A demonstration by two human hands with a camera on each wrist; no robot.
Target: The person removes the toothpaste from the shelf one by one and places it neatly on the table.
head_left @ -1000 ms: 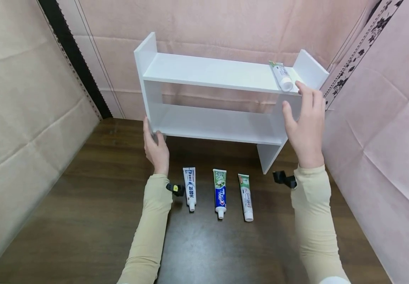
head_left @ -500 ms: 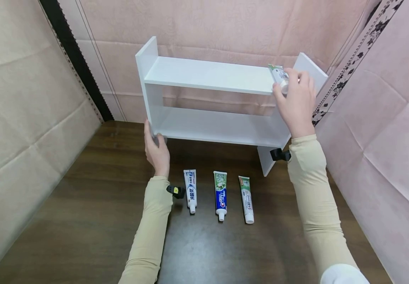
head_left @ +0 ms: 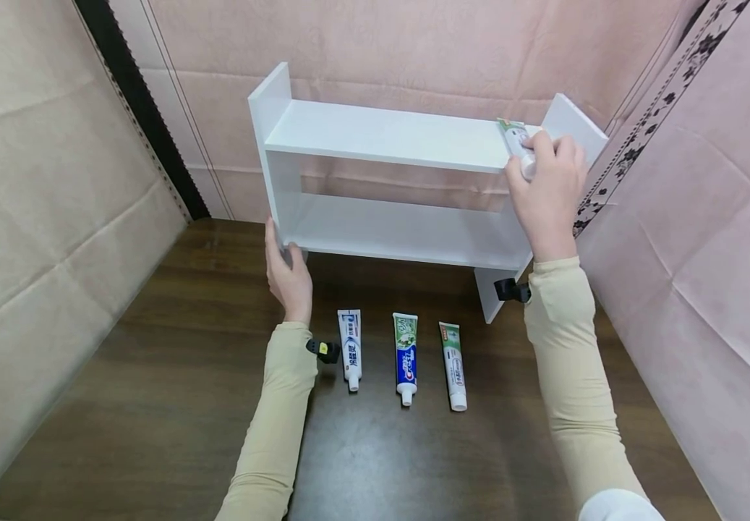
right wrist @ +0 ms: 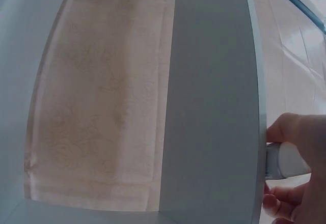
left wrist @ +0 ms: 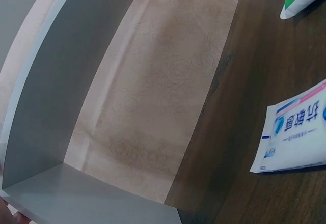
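A white two-tier shelf (head_left: 375,134) stands at the back of the table. My left hand (head_left: 290,286) grips the lower part of its left side panel, thumb on the inner side. On the top board, by the right end, lies a white and green toothpaste tube (head_left: 513,135), its cap toward me. My right hand (head_left: 549,199) holds that tube near the cap, thumb on the left and fingers on the right. In the right wrist view the cap (right wrist: 275,161) shows between thumb and fingers at the board's edge.
Three toothpaste tubes lie in a row before the shelf: a white and blue one (head_left: 350,347), a green and blue one (head_left: 405,354) and a green and white one (head_left: 454,369). Pink cloth walls (head_left: 414,43) enclose the brown table (head_left: 153,376) behind and at both sides.
My right hand has moved left from beside the shelf's right end and taken hold of the tube on the top board. My left hand stays on the side panel.
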